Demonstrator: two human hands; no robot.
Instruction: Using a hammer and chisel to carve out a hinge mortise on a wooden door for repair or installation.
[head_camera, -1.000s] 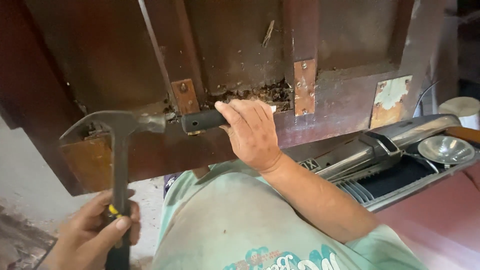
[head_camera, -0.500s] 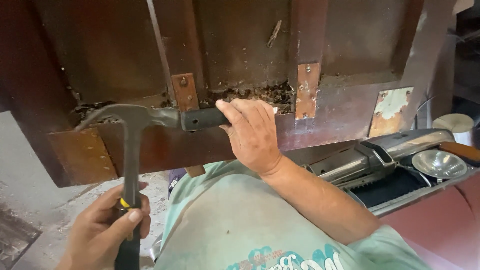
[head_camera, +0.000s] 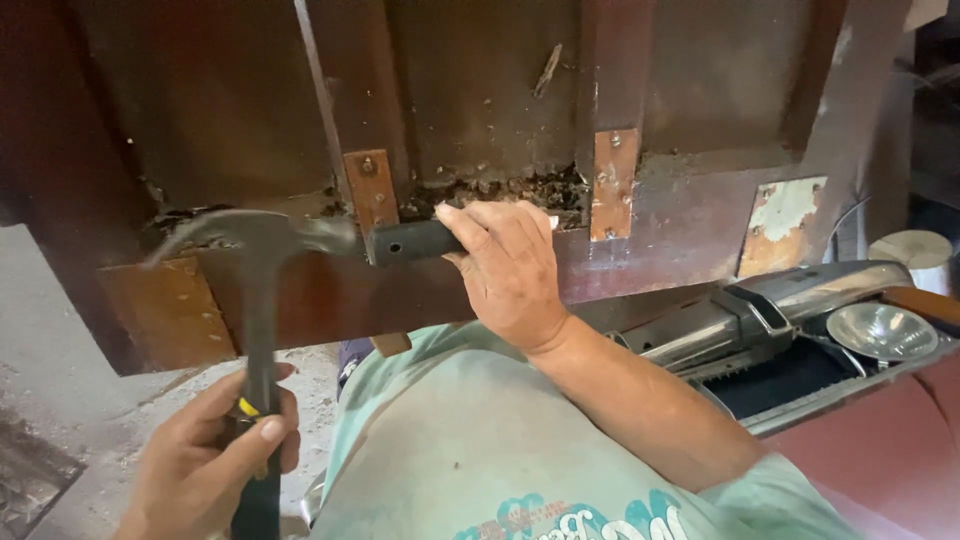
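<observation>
Head view: left hand (head_camera: 215, 455) grips hammer (head_camera: 258, 300); right hand (head_camera: 510, 265) holds black handle (head_camera: 412, 241).

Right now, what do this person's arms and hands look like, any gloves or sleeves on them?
Both hands are bare: no gloves, rings or watch show. The left hand is seen only to the wrist. The right hand leads into a bare forearm that ends at the short sleeve of a light mint-green T-shirt with teal and red print on its front.
</observation>
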